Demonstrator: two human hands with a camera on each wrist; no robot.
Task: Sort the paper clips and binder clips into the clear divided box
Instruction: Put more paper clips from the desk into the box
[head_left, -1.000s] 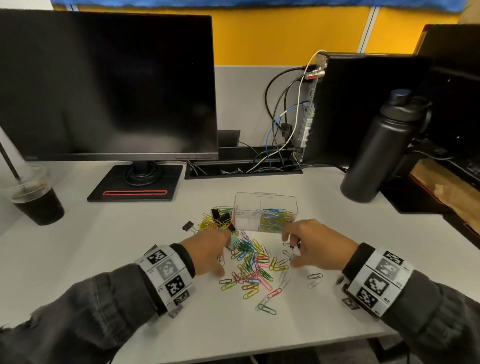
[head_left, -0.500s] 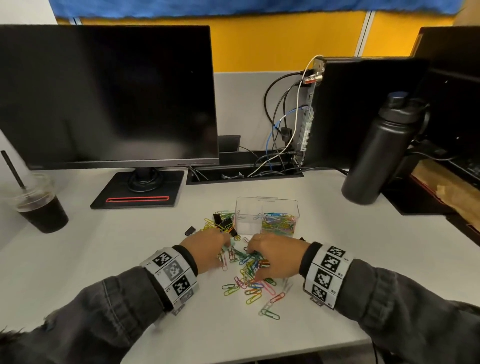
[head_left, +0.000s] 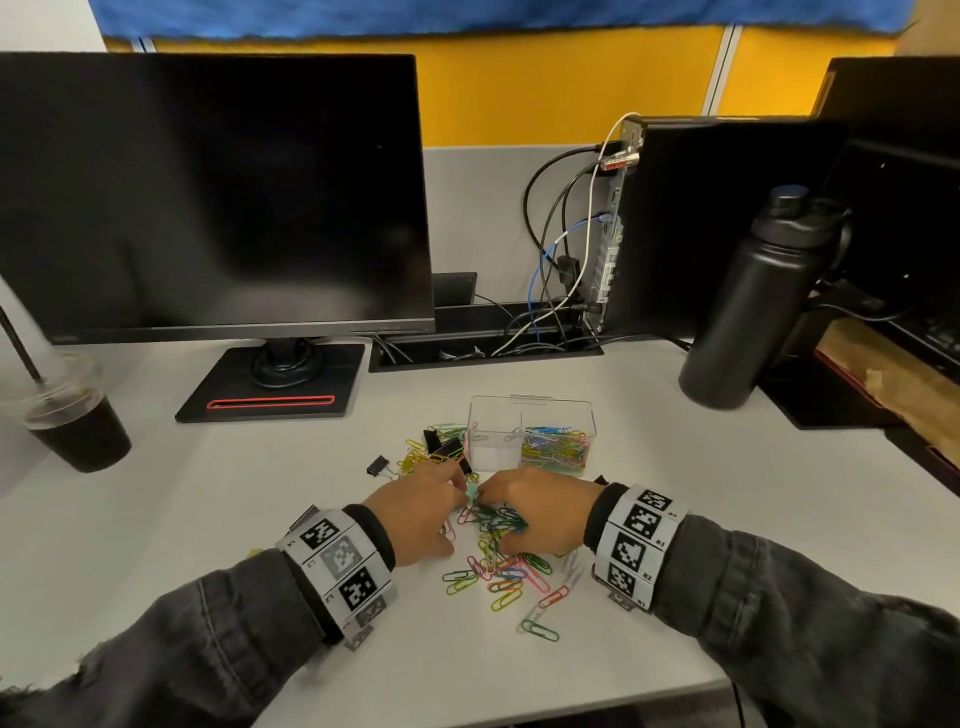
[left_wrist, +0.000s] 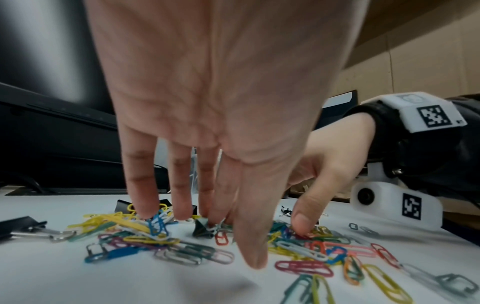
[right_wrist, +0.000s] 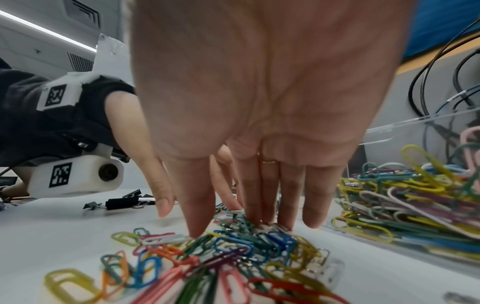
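Hands meet over the loose pile of paper clips (head_left: 498, 561) at lower centre of the head view, on the white surface (head_left: 218, 519). Left hand (head_left: 415, 514) lies palm down, fingers straight and slightly spread; in the left wrist view its fingertips (left_wrist: 141, 207) touch the clips and hold nothing. Right hand (head_left: 540, 514) is also palm down with fingers extended; in the right wrist view its fingertips (right_wrist: 197, 226) press into the heap, nothing pinched. The two hands' fingertips nearly touch at the pile's far edge.

Clear divided box (head_left: 532, 434) stands just beyond the hands, centre frame. Its right compartment holds a mass of coloured paper clips (head_left: 556, 449); whether the left compartment holds anything I cannot tell. In the right wrist view the filled compartment (right_wrist: 415, 203) sits just beside the little finger.

Black binder clips (head_left: 447, 447) lie just left of the box among yellow paper clips, with one more (head_left: 378, 466) a little farther left.

Around: a dark monitor (head_left: 208, 197) at upper left, an iced drink cup (head_left: 72, 415) at the left edge, a black bottle (head_left: 753, 306) at right, cables (head_left: 561, 249) behind the box.
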